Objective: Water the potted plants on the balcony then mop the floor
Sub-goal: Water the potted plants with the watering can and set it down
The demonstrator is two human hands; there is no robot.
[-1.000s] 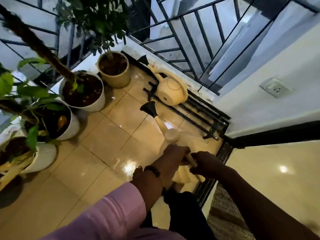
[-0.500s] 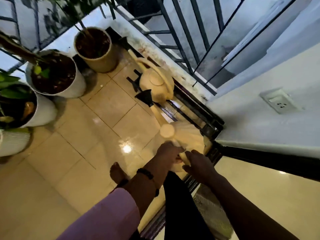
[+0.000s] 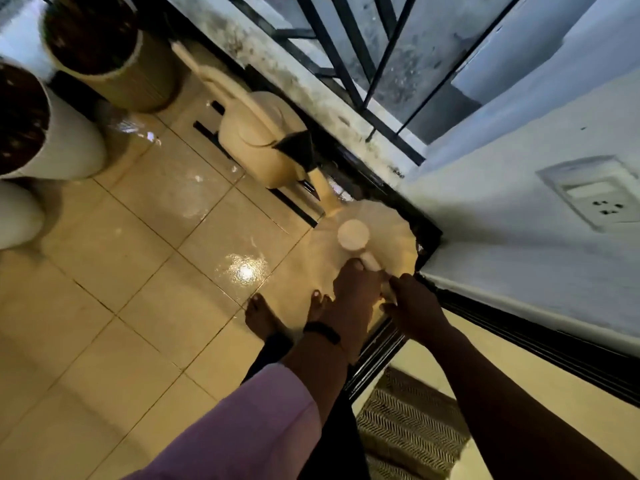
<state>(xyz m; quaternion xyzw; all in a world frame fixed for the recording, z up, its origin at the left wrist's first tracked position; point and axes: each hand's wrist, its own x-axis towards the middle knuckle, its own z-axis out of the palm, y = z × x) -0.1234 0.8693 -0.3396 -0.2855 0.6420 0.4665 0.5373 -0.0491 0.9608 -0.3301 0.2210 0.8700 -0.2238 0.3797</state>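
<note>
Both hands curl around the pale mop handle [image 3: 370,263] at frame centre: left hand [image 3: 353,285] higher, right hand [image 3: 412,306] just below-right. Spread mop head [image 3: 367,233] lies directly above them on the wet floor [image 3: 138,271], beside the watering can [image 3: 256,140].

Both arms are reaching forward and down from the lower edge of the view. The left hand [image 3: 355,284] is lying knuckles-up, fingers curling round a pale handle [image 3: 372,263]; a dark band [image 3: 322,332] is sitting on its wrist, and a pink sleeve [image 3: 249,420] is covering the forearm further back. The right hand [image 3: 412,308] is positioned just beside the left, fingers folding onto the same handle lower down; its forearm is bare. Two bare feet [image 3: 259,315] are showing below the hands, the right one partly hidden behind the left wrist.
</note>
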